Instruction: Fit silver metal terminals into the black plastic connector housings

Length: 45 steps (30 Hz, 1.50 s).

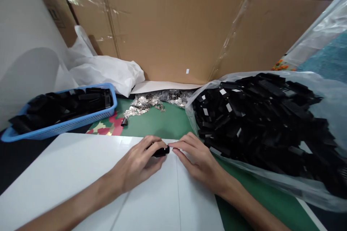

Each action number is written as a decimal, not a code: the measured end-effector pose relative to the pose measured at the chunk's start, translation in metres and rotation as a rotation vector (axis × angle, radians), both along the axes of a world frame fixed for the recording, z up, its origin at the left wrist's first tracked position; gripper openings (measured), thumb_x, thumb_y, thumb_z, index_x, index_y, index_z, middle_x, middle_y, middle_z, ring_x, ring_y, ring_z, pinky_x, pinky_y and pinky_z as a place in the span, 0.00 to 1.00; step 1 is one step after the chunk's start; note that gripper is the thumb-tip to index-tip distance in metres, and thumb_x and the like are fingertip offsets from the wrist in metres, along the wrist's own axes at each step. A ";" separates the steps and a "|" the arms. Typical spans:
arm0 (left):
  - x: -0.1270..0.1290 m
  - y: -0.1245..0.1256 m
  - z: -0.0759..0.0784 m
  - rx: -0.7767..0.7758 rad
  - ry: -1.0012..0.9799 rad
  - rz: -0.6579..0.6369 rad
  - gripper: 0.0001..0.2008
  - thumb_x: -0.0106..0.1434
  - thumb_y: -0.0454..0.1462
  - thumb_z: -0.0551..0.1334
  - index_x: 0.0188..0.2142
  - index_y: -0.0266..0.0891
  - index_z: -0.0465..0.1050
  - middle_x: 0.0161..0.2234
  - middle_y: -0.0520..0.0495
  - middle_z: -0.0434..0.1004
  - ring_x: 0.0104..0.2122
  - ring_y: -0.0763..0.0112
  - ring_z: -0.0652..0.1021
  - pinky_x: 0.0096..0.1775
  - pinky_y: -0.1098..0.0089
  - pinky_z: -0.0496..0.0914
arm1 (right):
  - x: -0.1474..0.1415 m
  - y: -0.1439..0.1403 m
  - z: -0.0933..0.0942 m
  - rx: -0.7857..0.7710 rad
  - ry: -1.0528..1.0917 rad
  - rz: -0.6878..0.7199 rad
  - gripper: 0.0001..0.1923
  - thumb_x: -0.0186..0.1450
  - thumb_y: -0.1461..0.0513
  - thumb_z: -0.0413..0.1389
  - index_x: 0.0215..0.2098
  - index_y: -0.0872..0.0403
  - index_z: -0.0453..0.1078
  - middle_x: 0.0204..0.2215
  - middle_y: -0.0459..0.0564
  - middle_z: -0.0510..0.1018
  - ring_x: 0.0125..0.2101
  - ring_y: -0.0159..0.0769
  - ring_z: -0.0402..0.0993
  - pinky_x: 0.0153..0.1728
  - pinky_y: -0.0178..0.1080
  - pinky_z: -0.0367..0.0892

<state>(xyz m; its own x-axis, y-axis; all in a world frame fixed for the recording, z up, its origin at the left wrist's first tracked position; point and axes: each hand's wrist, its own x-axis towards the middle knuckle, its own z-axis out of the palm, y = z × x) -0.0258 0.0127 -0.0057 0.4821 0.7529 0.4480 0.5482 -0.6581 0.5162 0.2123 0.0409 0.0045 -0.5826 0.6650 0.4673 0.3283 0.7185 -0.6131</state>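
Though small, black part (160, 152) in hand (140, 158)

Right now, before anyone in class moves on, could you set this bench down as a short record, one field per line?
Left hand: holds a small black part above the white board
Right hand: fingertips at the part's near end; whether they grip anything is unclear
Left side: blue basket with black pieces
Right side: translucent bag full of black pieces, some with white patches
Beyond the board: shiny metal bits on a green surface
Backdrop: cardboard
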 end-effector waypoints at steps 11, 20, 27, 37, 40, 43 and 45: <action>0.003 -0.001 0.001 0.019 0.015 -0.004 0.12 0.72 0.31 0.61 0.53 0.42 0.68 0.46 0.47 0.76 0.42 0.68 0.81 0.44 0.67 0.77 | 0.010 0.005 -0.002 -0.246 0.061 -0.247 0.02 0.72 0.62 0.61 0.40 0.51 0.71 0.36 0.44 0.78 0.36 0.33 0.79 0.36 0.34 0.74; 0.001 -0.001 -0.001 0.001 -0.007 -0.030 0.12 0.71 0.32 0.63 0.53 0.42 0.68 0.45 0.48 0.75 0.41 0.69 0.81 0.46 0.68 0.77 | 0.003 -0.002 -0.002 -0.020 0.018 -0.069 0.07 0.75 0.66 0.55 0.49 0.53 0.74 0.40 0.50 0.80 0.39 0.35 0.79 0.42 0.37 0.73; 0.003 -0.001 0.001 0.017 -0.018 -0.012 0.11 0.71 0.33 0.64 0.51 0.41 0.69 0.43 0.48 0.76 0.39 0.69 0.82 0.44 0.68 0.78 | 0.010 -0.001 -0.005 0.174 -0.121 -0.023 0.12 0.75 0.70 0.52 0.51 0.55 0.74 0.45 0.54 0.81 0.43 0.39 0.80 0.41 0.39 0.75; 0.002 -0.001 0.001 0.064 0.001 0.002 0.11 0.70 0.33 0.66 0.50 0.40 0.69 0.42 0.48 0.77 0.39 0.69 0.82 0.44 0.69 0.77 | -0.004 -0.007 0.002 -0.184 0.181 -0.126 0.09 0.71 0.66 0.61 0.48 0.51 0.79 0.38 0.48 0.81 0.38 0.34 0.79 0.41 0.38 0.74; 0.002 -0.002 0.003 0.076 -0.002 0.003 0.10 0.70 0.33 0.66 0.49 0.40 0.68 0.41 0.48 0.77 0.38 0.70 0.82 0.42 0.69 0.77 | -0.008 -0.009 0.002 -0.379 0.261 -0.185 0.04 0.71 0.63 0.62 0.43 0.51 0.80 0.35 0.46 0.81 0.35 0.34 0.80 0.41 0.38 0.75; 0.002 -0.003 0.003 0.094 0.003 -0.013 0.09 0.70 0.34 0.65 0.47 0.39 0.68 0.41 0.48 0.77 0.38 0.69 0.82 0.41 0.69 0.78 | -0.011 -0.010 0.002 -0.532 0.362 -0.203 0.05 0.70 0.60 0.63 0.41 0.53 0.79 0.32 0.46 0.82 0.32 0.33 0.81 0.40 0.38 0.76; 0.002 -0.004 0.003 0.103 0.008 -0.019 0.08 0.71 0.34 0.65 0.46 0.39 0.67 0.41 0.48 0.77 0.37 0.69 0.82 0.40 0.69 0.78 | -0.013 -0.012 0.002 -0.575 0.388 -0.195 0.05 0.70 0.59 0.64 0.40 0.53 0.79 0.31 0.46 0.82 0.31 0.33 0.82 0.39 0.37 0.76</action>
<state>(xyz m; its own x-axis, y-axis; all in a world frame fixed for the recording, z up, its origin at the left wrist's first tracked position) -0.0241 0.0086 -0.0032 0.4996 0.6940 0.5184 0.5390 -0.7176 0.4412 0.1993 0.0291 0.0064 -0.2908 0.9431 0.1614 0.0997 0.1977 -0.9752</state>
